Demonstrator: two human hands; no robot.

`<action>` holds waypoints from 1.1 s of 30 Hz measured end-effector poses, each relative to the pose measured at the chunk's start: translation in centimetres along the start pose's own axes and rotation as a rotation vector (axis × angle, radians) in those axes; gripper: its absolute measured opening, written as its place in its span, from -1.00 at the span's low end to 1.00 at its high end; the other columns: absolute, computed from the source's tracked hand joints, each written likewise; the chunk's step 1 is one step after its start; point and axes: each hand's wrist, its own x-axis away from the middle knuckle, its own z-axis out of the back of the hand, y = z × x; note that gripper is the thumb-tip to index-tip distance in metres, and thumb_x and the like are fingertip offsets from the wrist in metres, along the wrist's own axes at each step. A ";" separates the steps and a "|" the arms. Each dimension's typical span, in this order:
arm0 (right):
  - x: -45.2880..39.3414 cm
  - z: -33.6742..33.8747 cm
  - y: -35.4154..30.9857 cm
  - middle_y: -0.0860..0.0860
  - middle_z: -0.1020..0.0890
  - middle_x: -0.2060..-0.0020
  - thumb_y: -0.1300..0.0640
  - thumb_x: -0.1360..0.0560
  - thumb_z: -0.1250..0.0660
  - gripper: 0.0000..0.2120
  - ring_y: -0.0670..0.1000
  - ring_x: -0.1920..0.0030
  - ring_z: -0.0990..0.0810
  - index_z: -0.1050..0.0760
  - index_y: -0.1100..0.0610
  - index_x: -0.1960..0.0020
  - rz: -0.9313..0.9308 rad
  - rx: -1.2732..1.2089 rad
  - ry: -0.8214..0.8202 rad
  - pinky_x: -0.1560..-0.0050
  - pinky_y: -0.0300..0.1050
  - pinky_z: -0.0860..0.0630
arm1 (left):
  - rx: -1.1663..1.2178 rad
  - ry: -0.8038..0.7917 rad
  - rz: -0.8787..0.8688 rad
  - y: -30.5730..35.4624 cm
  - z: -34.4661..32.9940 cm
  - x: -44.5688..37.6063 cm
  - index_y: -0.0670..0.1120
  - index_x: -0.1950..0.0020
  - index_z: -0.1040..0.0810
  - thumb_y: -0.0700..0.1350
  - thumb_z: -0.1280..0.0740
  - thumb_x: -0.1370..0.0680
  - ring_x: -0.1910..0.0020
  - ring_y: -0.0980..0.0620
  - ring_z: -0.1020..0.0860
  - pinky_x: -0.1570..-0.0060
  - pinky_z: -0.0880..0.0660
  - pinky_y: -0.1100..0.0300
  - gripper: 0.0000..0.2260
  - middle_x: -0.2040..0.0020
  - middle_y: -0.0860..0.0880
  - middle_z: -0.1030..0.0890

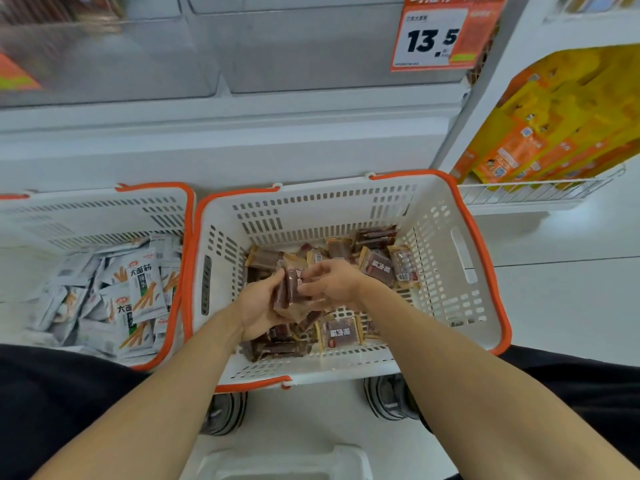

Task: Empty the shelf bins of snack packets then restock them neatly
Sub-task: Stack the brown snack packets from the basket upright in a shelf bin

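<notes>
The left hand [261,303] has its grip clamped on a small stack of dark brown, clear-wrapped snack packets [289,289], thumb on one side and fingers curled under the other, holding them upright over the middle of the white slotted plastic basket with the orange rim [446,237]. The right hand [334,282] meets the same stack from the other side, its fingertips pinching the packets' edge, so both hands close on the one bundle. Both forearms reach in over the basket's near wall.

Below the hands, more brown packets [341,332] with tan ends lie loose across the basket floor, some face up with white lettering, others heaped toward the far right corner.

Just beside it on the left, touching rim to rim, stands a second white basket with an orange rim [104,206], holding a jumble of white snack packets printed with orange sticks and green panels [143,289].

Both baskets sit on the pale floor in front of a white shelf unit. Above, two clear plastic shelf bins [311,57] stand side by side, the right one carrying an orange and white price tag reading 13.5 [446,32]. To the right, yellow and orange pouches [554,126] lean in a white wire rack [533,192]. Grey shoes [389,396] show beneath the basket's near edge.
</notes>
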 end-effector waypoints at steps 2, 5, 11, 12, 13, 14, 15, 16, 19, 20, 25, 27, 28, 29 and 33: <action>-0.4 0.4 0.4 0.13 -0.66 -0.04 0.32 -0.40 -0.56 -0.64 0.08 0.11 -0.71 -0.49 0.20 -0.10 0.013 0.010 0.114 0.02 0.05 -0.69 | 0.069 0.056 -0.025 -0.1 -0.1 0.0 -0.11 -0.41 -0.49 0.13 0.01 -0.71 -0.19 -0.23 -0.58 -0.28 -0.45 -0.13 -0.52 -0.26 -0.25 -0.61; -0.9 1.1 0.9 0.21 -0.67 -0.08 0.35 -0.34 -0.60 -0.49 0.11 0.14 -0.64 -0.44 0.18 -0.17 -0.003 -0.082 0.156 0.13 -0.02 -0.67 | 0.141 0.121 -0.066 -0.3 -0.4 -0.1 -0.12 -0.36 -0.51 0.08 0.02 -0.73 -0.21 -0.23 -0.60 -0.22 -0.50 -0.15 -0.56 -0.18 -0.22 -0.66; -0.5 1.9 0.8 0.16 -0.68 -0.04 0.39 -0.32 -0.59 -0.52 0.12 0.07 -0.73 -0.49 0.22 -0.16 0.015 -0.109 0.022 0.09 -0.02 -0.69 | 0.167 0.082 -0.083 -0.8 -1.0 -0.5 -0.13 -0.33 -0.54 0.08 -0.13 -0.69 -0.15 -0.21 -0.64 -0.18 -0.56 -0.14 -0.61 -0.21 -0.24 -0.64; -0.4 1.6 0.8 0.15 -0.68 -0.02 0.39 -0.32 -0.59 -0.53 0.11 0.09 -0.74 -0.50 0.22 -0.15 0.020 -0.097 -0.011 0.13 -0.06 -0.69 | 0.167 0.067 -0.096 -0.8 -1.3 -0.6 -0.14 -0.32 -0.55 0.00 -0.19 -0.68 -0.06 -0.18 -0.67 -0.08 -0.62 -0.11 -0.67 -0.18 -0.23 -0.66; -0.4 1.3 0.9 0.13 -0.68 -0.01 0.39 -0.33 -0.58 -0.54 0.10 0.11 -0.74 -0.51 0.22 -0.16 0.022 -0.073 -0.044 0.15 -0.07 -0.68 | 0.163 0.071 -0.107 -1.0 -1.5 -0.7 -0.15 -0.32 -0.54 -0.08 -0.24 -0.66 0.02 -0.15 -0.69 0.05 -0.66 -0.07 -0.72 -0.13 -0.22 -0.68; -0.5 1.1 1.1 0.12 -0.68 0.01 0.36 -0.35 -0.58 -0.56 0.09 0.12 -0.75 -0.53 0.21 -0.16 0.022 -0.037 -0.079 0.14 -0.07 -0.69 | 0.156 0.093 -0.110 -1.1 -1.6 -0.9 -0.14 -0.31 -0.54 -0.16 -0.28 -0.64 0.09 -0.12 -0.70 0.17 -0.67 -0.04 -0.75 -0.08 -0.20 -0.69; -0.8 1.0 1.4 0.09 -0.69 0.01 0.30 -0.37 -0.58 -0.59 0.06 0.09 -0.75 -0.55 0.18 -0.17 0.022 0.016 -0.108 0.11 -0.05 -0.69 | 0.139 0.140 -0.109 -1.4 -1.6 -1.0 -0.13 -0.29 -0.54 -0.21 -0.30 -0.62 0.13 -0.10 -0.71 0.25 -0.67 -0.02 -0.76 -0.03 -0.19 -0.71; -1.4 1.2 1.7 0.07 -0.69 -0.01 0.23 -0.40 -0.57 -0.62 0.05 0.05 -0.74 -0.57 0.14 -0.17 0.016 0.074 -0.110 0.06 -0.03 -0.69 | 0.117 0.188 -0.104 -1.7 -1.4 -1.3 -0.12 -0.27 -0.54 -0.25 -0.32 -0.61 0.16 -0.11 -0.72 0.28 -0.67 -0.02 -0.76 0.00 -0.18 -0.72; -3.6 2.7 3.6 0.05 -0.65 -0.10 0.20 -0.45 -0.53 -0.72 0.05 -0.06 -0.67 -0.58 0.11 -0.13 -0.009 0.311 0.161 -0.10 0.02 -0.65 | 0.076 0.287 -0.073 -2.5 -0.4 -1.6 -0.17 -0.25 -0.54 -0.26 -0.33 -0.61 0.19 -0.12 -0.71 0.26 -0.67 -0.05 -0.78 0.02 -0.22 -0.71; -4.2 3.3 4.5 0.06 -0.64 -0.13 0.21 -0.45 -0.51 -0.72 0.06 -0.09 -0.64 -0.57 0.11 -0.13 0.003 0.374 0.309 -0.15 0.01 -0.62 | 0.065 0.306 -0.064 -2.8 -0.1 -1.7 -0.19 -0.25 -0.54 -0.25 -0.32 -0.61 0.21 -0.11 -0.71 0.25 -0.67 -0.05 -0.79 0.04 -0.22 -0.71; -4.8 4.5 6.8 0.08 -0.17 -0.57 0.07 -0.44 -0.54 -0.22 0.23 -0.54 -0.19 -0.24 -0.04 -0.55 0.171 0.566 0.549 -0.48 0.22 -0.31 | -0.006 0.352 -0.043 -3.8 0.7 -2.2 -0.20 -0.27 -0.56 -0.22 -0.35 -0.61 0.13 -0.10 -0.70 0.06 -0.63 -0.11 -0.76 0.09 -0.18 -0.72; -5.2 4.2 6.4 0.01 0.01 -0.62 -0.03 -0.44 -0.54 -0.11 0.25 -0.60 0.06 -0.09 -0.14 -0.60 0.183 0.694 0.469 -0.54 0.34 -0.11 | -0.007 0.356 -0.041 -3.8 0.5 -2.3 -0.18 -0.28 -0.56 -0.22 -0.35 -0.61 0.06 -0.14 -0.69 -0.06 -0.60 -0.16 -0.76 0.05 -0.18 -0.72; -5.6 3.7 6.0 -0.01 0.05 -0.63 -0.09 -0.43 -0.54 -0.06 0.26 -0.60 0.14 -0.03 -0.18 -0.61 0.196 0.788 0.446 -0.54 0.38 -0.02 | -0.006 0.357 -0.042 -3.8 0.5 -2.3 -0.17 -0.27 -0.56 -0.21 -0.35 -0.61 0.03 -0.15 -0.69 -0.08 -0.59 -0.17 -0.76 0.04 -0.18 -0.72; -6.1 3.2 5.7 0.00 0.08 -0.63 -0.14 -0.42 -0.53 -0.03 0.26 -0.60 0.18 0.01 -0.20 -0.61 0.225 0.888 0.433 -0.52 0.40 0.06 | -0.009 0.354 -0.039 -3.8 0.4 -2.3 -0.16 -0.27 -0.55 -0.21 -0.34 -0.61 0.02 -0.15 -0.68 -0.08 -0.60 -0.15 -0.77 0.03 -0.17 -0.72; -8.3 1.2 4.2 0.05 -0.17 -0.59 0.03 -0.46 -0.52 -0.16 0.21 -0.61 0.04 -0.13 -0.10 -0.60 0.299 1.071 0.361 -0.51 0.40 0.09 | -0.005 0.329 0.006 -3.9 0.9 -1.5 -0.22 -0.29 -0.54 -0.19 -0.33 -0.63 0.10 -0.13 -0.68 0.05 -0.64 -0.08 -0.75 0.06 -0.19 -0.70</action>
